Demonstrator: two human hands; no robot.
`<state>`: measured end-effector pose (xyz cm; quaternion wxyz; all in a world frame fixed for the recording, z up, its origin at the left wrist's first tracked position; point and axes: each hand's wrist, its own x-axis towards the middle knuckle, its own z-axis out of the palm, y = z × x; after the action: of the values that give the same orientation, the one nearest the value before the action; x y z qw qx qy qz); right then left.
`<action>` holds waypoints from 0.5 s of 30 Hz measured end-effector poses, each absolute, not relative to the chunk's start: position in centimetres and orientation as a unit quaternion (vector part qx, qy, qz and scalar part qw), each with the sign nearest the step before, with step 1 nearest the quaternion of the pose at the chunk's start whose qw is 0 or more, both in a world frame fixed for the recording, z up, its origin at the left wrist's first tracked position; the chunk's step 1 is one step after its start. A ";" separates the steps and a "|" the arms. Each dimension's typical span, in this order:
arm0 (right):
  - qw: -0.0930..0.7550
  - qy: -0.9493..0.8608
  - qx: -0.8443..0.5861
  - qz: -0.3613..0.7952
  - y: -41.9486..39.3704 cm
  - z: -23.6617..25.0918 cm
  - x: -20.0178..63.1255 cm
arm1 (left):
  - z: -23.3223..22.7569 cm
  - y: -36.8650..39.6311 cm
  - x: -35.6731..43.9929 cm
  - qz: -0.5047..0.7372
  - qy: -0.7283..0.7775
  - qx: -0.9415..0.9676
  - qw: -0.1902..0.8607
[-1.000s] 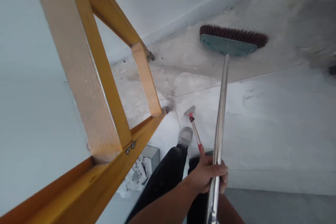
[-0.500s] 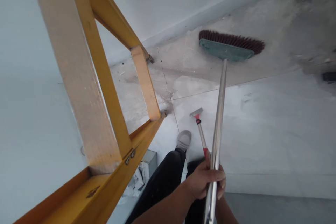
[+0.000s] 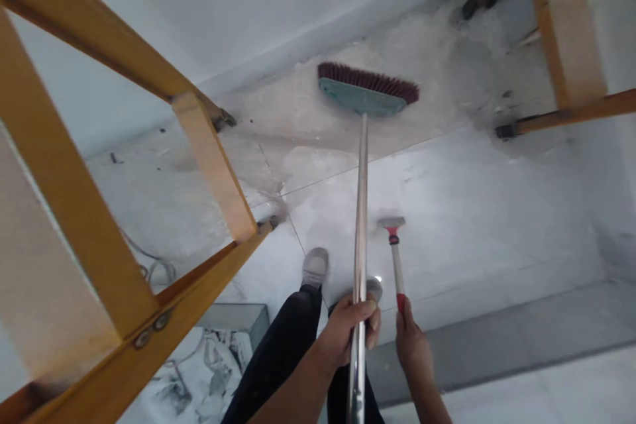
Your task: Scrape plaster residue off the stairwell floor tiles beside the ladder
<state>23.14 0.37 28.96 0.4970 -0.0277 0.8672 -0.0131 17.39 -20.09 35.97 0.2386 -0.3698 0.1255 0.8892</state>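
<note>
White dust covers the tiled floor in the head view, thickest at the far side along the pale wall. On the left stands a yellow wooden ladder, and a second wooden frame is at the far right. Near the bottom left lies a grey box with crumpled paper beside it.

The left hand is closed around the metal broom handle, with the forearm coming up from the bottom edge. The broom head, green with dark red bristles, rests on the dusty floor far from the person, close to the wall. The right hand grips the red end of a scraper, just right of the broom handle, its blade pointing to the floor. Two grey shoes are below the hands.
</note>
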 end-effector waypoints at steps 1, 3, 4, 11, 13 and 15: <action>0.501 0.865 -0.015 0.012 1.8 29.0 22.5 | 35.8 -20.0 17.4 0.891 0.121 -0.367 0.238; 0.499 0.866 0.025 0.036 3.1 28.3 19.5 | 35.5 -19.5 17.5 0.896 0.111 -0.364 0.230; 0.491 0.869 0.044 0.035 3.0 27.6 17.0 | 35.3 -19.3 17.6 0.898 0.111 -0.362 0.226; 0.401 0.912 0.084 -0.020 -0.2 23.4 0.5 | 35.1 -18.0 17.3 0.884 0.128 -0.389 0.224; 0.413 0.906 0.092 -0.024 1.3 24.5 3.3 | 35.4 -17.9 17.0 0.875 0.135 -0.408 0.221; 0.441 0.891 0.109 -0.011 3.2 25.7 8.0 | 35.5 -17.9 16.8 0.871 0.138 -0.415 0.226</action>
<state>7.95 3.17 25.65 0.4409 0.1094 0.8908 -0.0114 16.75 -17.87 35.50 0.2264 -0.4146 0.1377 0.8706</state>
